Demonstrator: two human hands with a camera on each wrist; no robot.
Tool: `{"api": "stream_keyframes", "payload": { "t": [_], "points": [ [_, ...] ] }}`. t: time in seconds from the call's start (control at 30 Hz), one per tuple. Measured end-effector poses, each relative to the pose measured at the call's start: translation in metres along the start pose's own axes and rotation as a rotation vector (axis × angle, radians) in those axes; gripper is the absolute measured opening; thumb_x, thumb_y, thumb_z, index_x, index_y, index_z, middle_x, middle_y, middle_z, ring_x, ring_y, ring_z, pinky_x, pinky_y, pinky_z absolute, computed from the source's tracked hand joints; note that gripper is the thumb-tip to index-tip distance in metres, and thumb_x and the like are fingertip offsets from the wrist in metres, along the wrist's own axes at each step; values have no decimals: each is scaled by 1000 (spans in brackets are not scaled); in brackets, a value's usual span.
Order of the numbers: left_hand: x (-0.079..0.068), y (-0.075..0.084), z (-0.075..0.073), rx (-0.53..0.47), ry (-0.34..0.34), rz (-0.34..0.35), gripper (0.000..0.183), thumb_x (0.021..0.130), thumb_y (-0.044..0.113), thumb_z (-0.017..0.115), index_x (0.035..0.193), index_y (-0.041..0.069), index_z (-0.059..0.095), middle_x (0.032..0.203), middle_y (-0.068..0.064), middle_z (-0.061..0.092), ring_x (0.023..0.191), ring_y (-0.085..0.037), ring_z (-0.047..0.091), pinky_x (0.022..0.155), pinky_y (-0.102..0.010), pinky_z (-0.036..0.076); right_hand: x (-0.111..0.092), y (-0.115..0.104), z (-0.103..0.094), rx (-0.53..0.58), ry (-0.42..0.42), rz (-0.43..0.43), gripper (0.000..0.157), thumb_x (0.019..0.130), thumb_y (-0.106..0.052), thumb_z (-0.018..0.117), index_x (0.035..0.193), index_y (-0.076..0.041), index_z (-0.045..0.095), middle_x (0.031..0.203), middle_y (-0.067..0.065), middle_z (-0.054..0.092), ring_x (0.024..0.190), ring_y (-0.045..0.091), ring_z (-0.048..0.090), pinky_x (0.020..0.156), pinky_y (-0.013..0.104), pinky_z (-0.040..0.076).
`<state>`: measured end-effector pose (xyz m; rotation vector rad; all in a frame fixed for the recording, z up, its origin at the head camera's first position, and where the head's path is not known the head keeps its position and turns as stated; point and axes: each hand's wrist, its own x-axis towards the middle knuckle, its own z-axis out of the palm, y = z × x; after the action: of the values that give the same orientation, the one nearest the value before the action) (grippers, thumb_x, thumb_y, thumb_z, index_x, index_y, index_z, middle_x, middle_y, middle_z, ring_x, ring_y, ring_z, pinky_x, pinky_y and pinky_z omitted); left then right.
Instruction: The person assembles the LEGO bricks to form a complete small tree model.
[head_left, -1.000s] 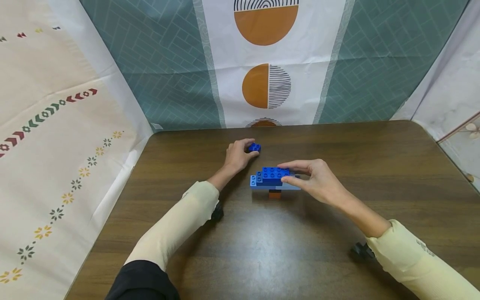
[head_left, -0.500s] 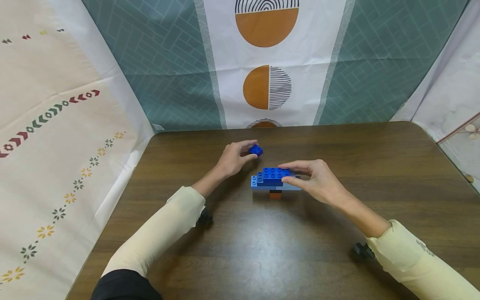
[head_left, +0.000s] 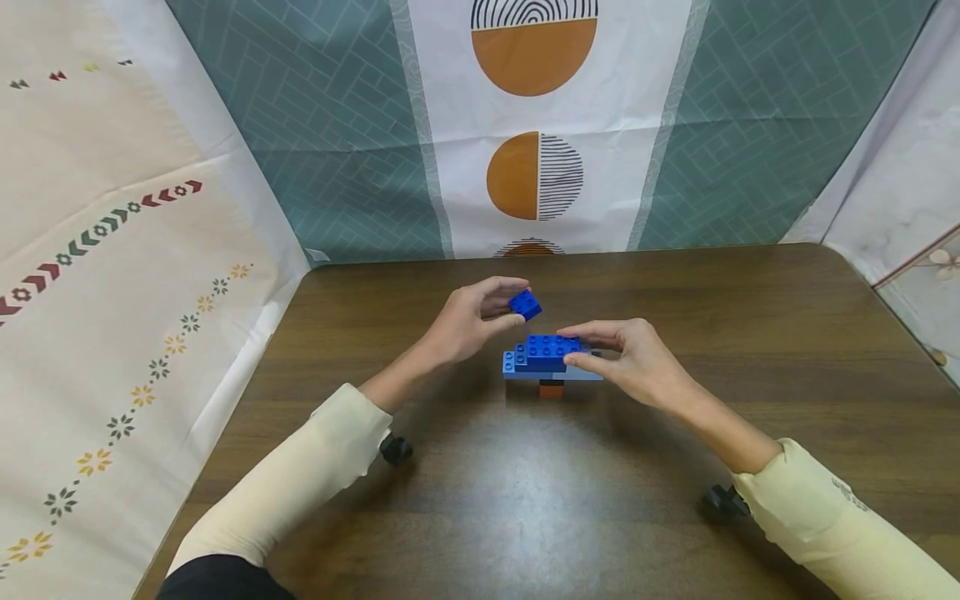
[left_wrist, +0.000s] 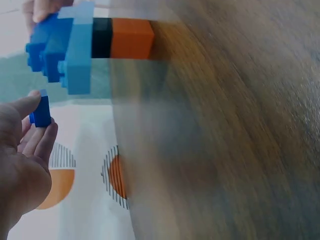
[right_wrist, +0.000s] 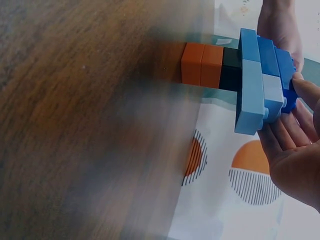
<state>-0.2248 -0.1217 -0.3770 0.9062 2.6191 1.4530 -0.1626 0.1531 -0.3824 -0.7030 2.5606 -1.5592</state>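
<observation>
A small dark blue toy brick (head_left: 526, 305) is pinched between the thumb and fingers of my left hand (head_left: 468, 321); it hangs up and to the left of a stepped block build (head_left: 551, 354). That build stands on the table on a narrow column of orange bricks (right_wrist: 201, 65) with a black brick (right_wrist: 230, 69) above them. Light blue bricks (left_wrist: 79, 62) spread wide over the column, and darker blue ones are stacked on top. At its right end my right hand (head_left: 637, 362) holds the top bricks between thumb and fingers.
The brown wooden table (head_left: 555, 500) lies under both arms. Behind its far edge hangs a teal and white patterned cloth (head_left: 337, 150). A cream printed cloth (head_left: 112, 333) covers the left side. Dark wrist cameras sit under both sleeves.
My left hand has lifted the small blue brick off the far table and brought it right, closer to the build, tilting it. My right hand has stayed on the build.
</observation>
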Motion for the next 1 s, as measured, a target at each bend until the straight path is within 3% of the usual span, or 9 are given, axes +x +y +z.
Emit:
{"api": "stream_keyframes", "payload": {
  "t": [0.47, 0.73, 1.0],
  "points": [
    [-13, 22, 1, -123, -127, 152, 48, 99, 6, 75, 144, 1, 62, 144, -12, 66, 127, -23, 68, 107, -33, 54, 3, 0, -4, 16, -22, 6, 36, 94, -13, 83, 129, -4, 76, 126, 15, 75, 121, 35, 70, 97, 49, 59],
    [-16, 28, 6, -129, -180, 175, 46, 99, 5, 75, 144, 2, 63, 142, -10, 67, 126, -17, 68, 107, -31, 53, 3, -1, -6, 4, -27, 0, 39, 93, -13, 85, 128, -2, 75, 123, 15, 76, 118, 34, 72, 100, 52, 56],
    [-18, 29, 9, -113, -196, 157, 46, 98, 7, 78, 142, 5, 66, 138, -6, 70, 122, -13, 69, 107, -30, 53, 3, 1, -6, -15, -27, -12, 40, 92, -13, 86, 129, -2, 74, 124, 15, 76, 118, 35, 72, 102, 54, 55]
  ]
}}
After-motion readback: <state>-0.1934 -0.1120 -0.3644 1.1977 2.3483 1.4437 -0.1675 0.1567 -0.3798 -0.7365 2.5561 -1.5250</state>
